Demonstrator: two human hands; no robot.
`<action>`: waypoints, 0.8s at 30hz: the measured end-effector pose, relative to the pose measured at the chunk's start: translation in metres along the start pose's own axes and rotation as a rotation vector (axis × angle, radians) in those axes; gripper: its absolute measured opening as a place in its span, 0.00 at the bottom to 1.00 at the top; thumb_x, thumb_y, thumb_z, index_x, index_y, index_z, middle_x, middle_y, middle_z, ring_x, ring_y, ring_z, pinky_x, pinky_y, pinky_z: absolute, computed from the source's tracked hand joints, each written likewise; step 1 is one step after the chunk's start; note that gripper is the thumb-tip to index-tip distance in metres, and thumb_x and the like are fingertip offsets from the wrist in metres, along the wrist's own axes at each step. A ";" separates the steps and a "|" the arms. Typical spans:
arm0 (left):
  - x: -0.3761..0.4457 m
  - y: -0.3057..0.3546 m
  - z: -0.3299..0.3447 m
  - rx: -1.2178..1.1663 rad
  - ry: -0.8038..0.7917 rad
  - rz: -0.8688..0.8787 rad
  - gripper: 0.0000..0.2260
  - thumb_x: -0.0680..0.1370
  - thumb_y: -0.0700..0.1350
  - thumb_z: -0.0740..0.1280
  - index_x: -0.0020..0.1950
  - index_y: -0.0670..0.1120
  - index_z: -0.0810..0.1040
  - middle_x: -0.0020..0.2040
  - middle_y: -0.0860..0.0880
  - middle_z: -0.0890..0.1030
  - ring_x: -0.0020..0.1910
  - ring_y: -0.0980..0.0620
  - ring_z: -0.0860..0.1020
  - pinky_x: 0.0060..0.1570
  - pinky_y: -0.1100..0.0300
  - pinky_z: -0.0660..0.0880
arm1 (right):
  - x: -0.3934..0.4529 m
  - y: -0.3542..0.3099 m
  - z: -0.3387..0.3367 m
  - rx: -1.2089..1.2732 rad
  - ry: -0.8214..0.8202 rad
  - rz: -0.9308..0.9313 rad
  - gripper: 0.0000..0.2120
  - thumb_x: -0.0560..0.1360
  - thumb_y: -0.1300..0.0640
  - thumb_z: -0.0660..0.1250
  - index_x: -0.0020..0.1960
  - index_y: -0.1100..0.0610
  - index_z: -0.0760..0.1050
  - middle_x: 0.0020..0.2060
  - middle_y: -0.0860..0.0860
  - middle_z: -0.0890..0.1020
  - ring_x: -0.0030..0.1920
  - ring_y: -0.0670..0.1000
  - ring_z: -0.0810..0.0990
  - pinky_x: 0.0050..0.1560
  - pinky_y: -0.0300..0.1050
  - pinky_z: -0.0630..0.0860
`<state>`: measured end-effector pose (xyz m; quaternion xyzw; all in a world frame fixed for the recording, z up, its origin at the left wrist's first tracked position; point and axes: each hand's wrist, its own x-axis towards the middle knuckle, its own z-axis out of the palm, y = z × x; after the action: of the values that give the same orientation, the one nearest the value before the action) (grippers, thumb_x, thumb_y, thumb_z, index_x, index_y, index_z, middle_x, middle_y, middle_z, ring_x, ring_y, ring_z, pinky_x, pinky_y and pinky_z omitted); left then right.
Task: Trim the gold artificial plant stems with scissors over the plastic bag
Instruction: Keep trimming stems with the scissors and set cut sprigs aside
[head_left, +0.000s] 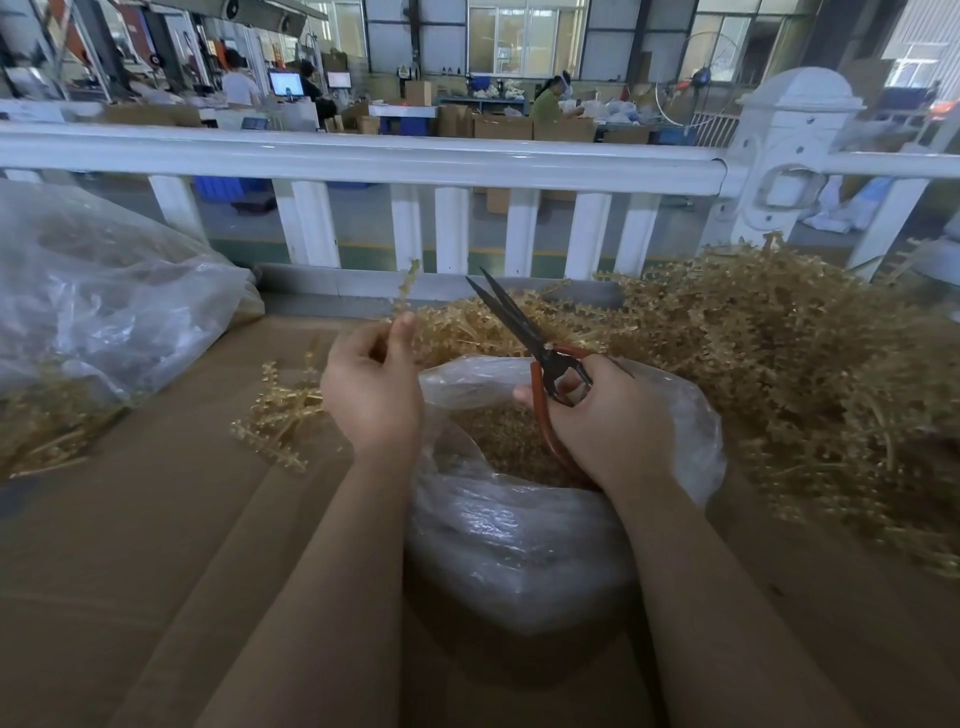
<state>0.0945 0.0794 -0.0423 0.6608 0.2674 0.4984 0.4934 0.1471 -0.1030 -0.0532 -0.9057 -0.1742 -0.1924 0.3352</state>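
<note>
A single gold stem (406, 288) is pinched between the thumb and curled fingers (402, 332) of the left hand (371, 387) and rises upright just above the thumb tip. To the right of those fingers, the red handles of the scissors (540, 353) are gripped by the right hand (608, 415), with fingers threaded through the loops; the dark blades are slightly parted and are pointed up and to the left, toward the held stem but apart from it. Directly beneath and between both hands an open clear plastic bag (519, 525) is seen, with gold cuttings gathered inside its mouth below the right fingers. Beyond and to the right of the right hand a large heap of gold stems (769, 358) is spread over the brown tabletop (156, 519), reaching behind the scissor blades. Just left of the left hand a small cluster of gold pieces (280, 415) is laid on the tabletop. Farther left a second, larger plastic bag (104, 296) is slumped, with more gold stems visible under and beside it. Past the fingers, along the far edge of the tabletop, a white railing (363, 156) is run across the view, and behind it a workshop floor with boxes, monitors and seated people is seen, too blurred for detail.
</note>
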 end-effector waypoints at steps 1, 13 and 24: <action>0.000 0.002 0.000 -0.094 -0.014 -0.037 0.08 0.76 0.53 0.72 0.41 0.51 0.82 0.44 0.52 0.80 0.40 0.62 0.77 0.45 0.67 0.76 | -0.001 0.000 0.000 -0.004 0.007 -0.015 0.23 0.69 0.26 0.67 0.42 0.46 0.73 0.34 0.39 0.77 0.36 0.37 0.73 0.32 0.35 0.65; 0.013 0.006 -0.014 -0.947 -0.314 -0.358 0.08 0.83 0.49 0.62 0.48 0.47 0.79 0.51 0.50 0.85 0.52 0.53 0.83 0.54 0.58 0.79 | 0.002 -0.001 0.003 -0.205 -0.054 -0.085 0.26 0.67 0.22 0.62 0.38 0.46 0.72 0.29 0.41 0.74 0.30 0.39 0.71 0.28 0.38 0.67; 0.008 0.019 -0.008 -0.911 -0.838 -0.345 0.07 0.76 0.47 0.68 0.42 0.46 0.81 0.50 0.45 0.85 0.48 0.51 0.84 0.48 0.60 0.81 | 0.006 -0.009 -0.014 0.745 -0.051 0.219 0.14 0.73 0.42 0.75 0.39 0.51 0.81 0.26 0.48 0.81 0.24 0.44 0.76 0.26 0.37 0.70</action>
<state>0.0874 0.0819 -0.0221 0.4709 -0.0841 0.1751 0.8605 0.1449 -0.1054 -0.0357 -0.7398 -0.1426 -0.0564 0.6551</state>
